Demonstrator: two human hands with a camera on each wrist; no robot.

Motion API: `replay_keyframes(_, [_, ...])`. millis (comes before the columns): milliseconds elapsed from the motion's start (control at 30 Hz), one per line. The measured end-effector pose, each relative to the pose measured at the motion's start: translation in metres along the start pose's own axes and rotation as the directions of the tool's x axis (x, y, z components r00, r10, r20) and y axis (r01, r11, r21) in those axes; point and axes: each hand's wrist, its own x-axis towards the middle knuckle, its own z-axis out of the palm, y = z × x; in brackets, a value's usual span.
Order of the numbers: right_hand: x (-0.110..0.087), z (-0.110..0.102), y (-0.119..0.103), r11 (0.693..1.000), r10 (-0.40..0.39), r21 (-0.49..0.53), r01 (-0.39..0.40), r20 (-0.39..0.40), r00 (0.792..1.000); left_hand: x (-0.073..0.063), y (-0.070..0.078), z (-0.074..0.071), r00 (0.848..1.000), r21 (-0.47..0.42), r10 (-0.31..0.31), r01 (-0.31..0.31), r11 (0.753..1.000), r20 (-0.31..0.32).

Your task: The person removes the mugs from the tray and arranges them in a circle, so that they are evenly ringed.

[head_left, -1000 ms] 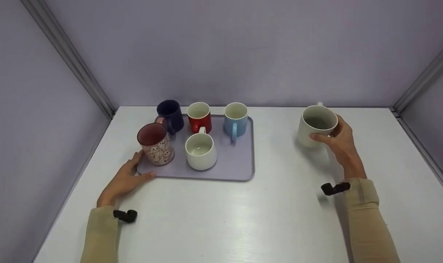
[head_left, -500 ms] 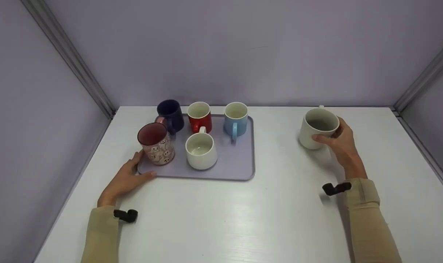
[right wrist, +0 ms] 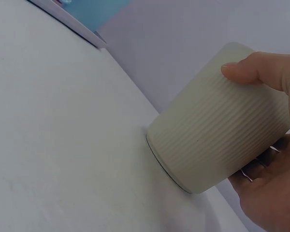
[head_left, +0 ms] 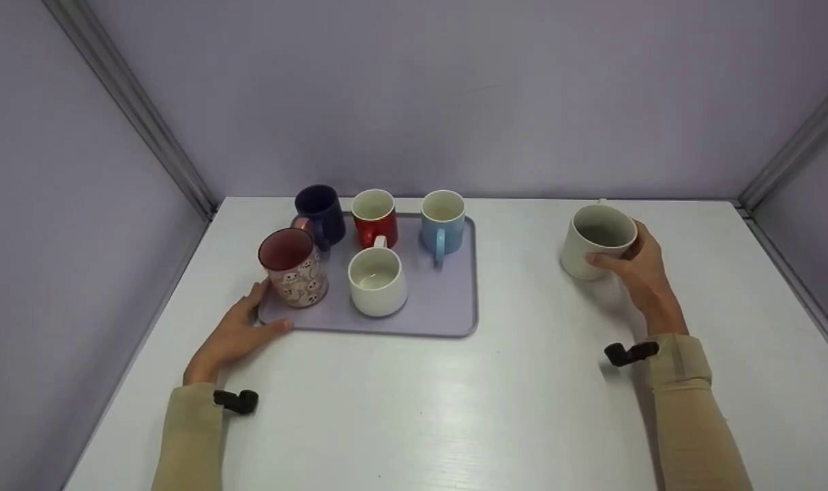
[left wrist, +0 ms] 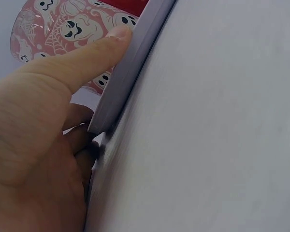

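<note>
At the right of the head view, my right hand (head_left: 639, 273) grips a ribbed off-white mug (right wrist: 217, 121) by its side, thumb in front and fingers behind. The mug is upright, its base right at the white table, its handle mostly hidden at the back. My left hand (head_left: 233, 337) holds the front left corner of a lilac tray (head_left: 441, 307). In the left wrist view the thumb lies over the tray's rim and the fingers curl at its corner. Close beside that hand stands a pink ghost-patterned mug (head_left: 298, 279) with a red inside.
Also on the tray stand a rounded white mug (head_left: 378, 293), a red mug (head_left: 380, 230), a light blue mug (head_left: 448, 235) and a dark blue mug (head_left: 329, 215). A pale wall (head_left: 489, 136) borders the table's back edge, with side panels at left and right.
My right hand has brought the ribbed mug slightly down and to the right, and less of its handle shows. The left hand and the tray have stayed in place.
</note>
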Motion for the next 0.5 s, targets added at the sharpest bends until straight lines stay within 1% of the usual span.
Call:
replay_keyframes(133, [0.001,0.0,0.001,1.0,0.012,-0.002,-0.012,0.01,1.0,0.0,0.0,0.0,1.0,0.003,-0.002,0.002,1.0,-0.005])
replay_keyframes(233, [0.002,-0.002,0.0,1.0,0.023,-0.02,-0.023,0.032,0.999,0.0,0.0,-0.001,1.0,0.003,-0.001,0.001,1.0,-0.007])
replay_keyframes(267, [0.002,-0.003,-0.002,0.999,0.022,-0.04,-0.02,0.041,0.999,0.0,0.0,0.0,1.0,0.0,-0.001,0.001,1.0,-0.007])
replay_keyframes(333, [0.002,-0.004,-0.006,0.995,-0.001,-0.096,0.006,0.048,0.999,0.0,0.001,0.0,1.0,0.003,-0.006,0.006,1.0,-0.007])
replay_keyframes(400, [0.001,-0.005,-0.014,0.984,-0.043,-0.169,0.049,0.037,0.998,0.0,0.001,0.0,1.0,0.009,-0.013,0.013,1.0,-0.006])
replay_keyframes(433, [0.0,-0.004,-0.02,0.973,-0.068,-0.221,0.071,0.023,0.997,0.0,0.001,0.0,1.0,0.012,-0.016,0.016,1.0,-0.008])
replay_keyframes(500, [-0.001,-0.001,-0.033,0.94,-0.13,-0.32,0.121,-0.008,0.991,0.0,0.001,-0.001,1.0,0.017,-0.025,0.025,1.0,-0.01])
